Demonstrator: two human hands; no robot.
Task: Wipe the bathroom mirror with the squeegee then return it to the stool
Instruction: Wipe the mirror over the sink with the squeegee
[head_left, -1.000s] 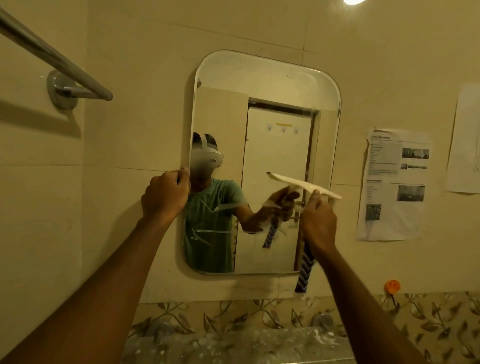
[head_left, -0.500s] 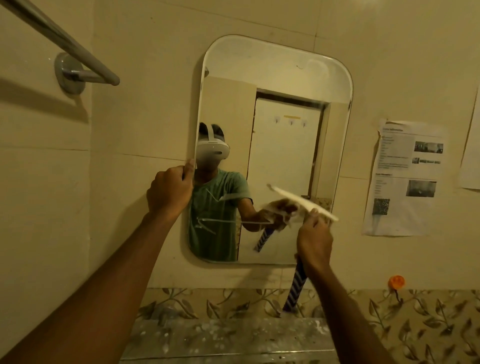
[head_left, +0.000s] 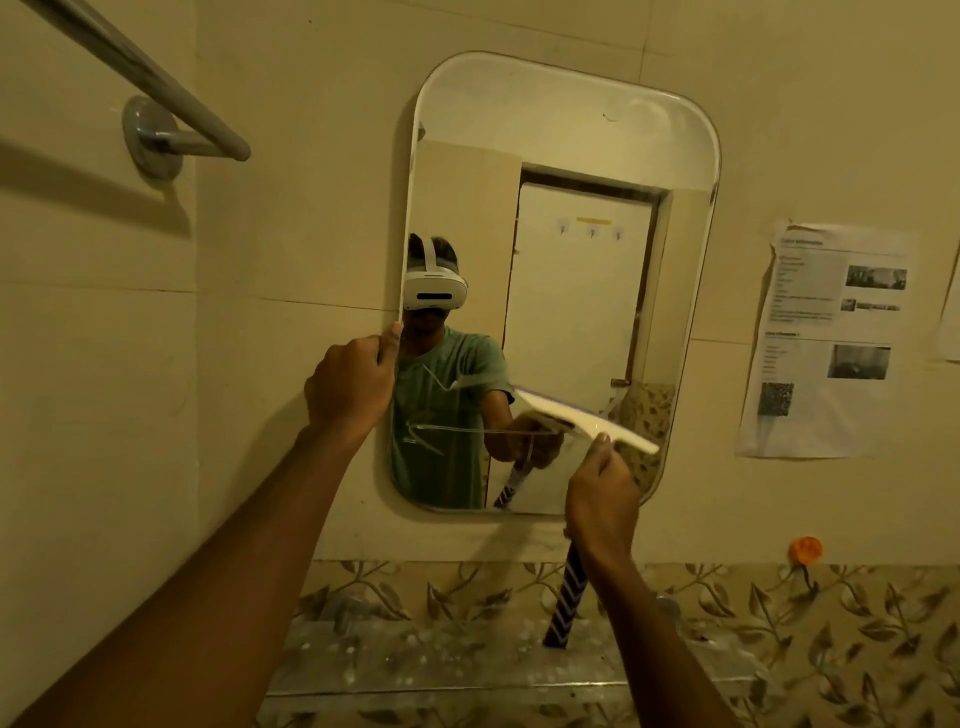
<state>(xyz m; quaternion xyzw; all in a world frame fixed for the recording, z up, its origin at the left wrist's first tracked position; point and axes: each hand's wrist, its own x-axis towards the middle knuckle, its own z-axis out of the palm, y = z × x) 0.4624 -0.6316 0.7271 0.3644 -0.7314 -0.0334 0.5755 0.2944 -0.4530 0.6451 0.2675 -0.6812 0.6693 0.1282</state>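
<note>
Now, head view. Gripping the mirror (head_left: 561, 156) at its left edge with the left hand (head_left: 348, 384), fingers curled round the rim. Clamping the squeegee (head_left: 587, 418) by its striped handle (head_left: 567, 597) in the right hand (head_left: 602, 493); holding the white blade against the lower right of the glass, tilted down to the right. Working with hands well apart. Noted streaks (head_left: 447, 428) left of the blade. Seen also: towel bar (head_left: 156, 88) upper left, printed sheet (head_left: 826, 338) right of mirror, leaf tiles (head_left: 779, 623) below.
</note>
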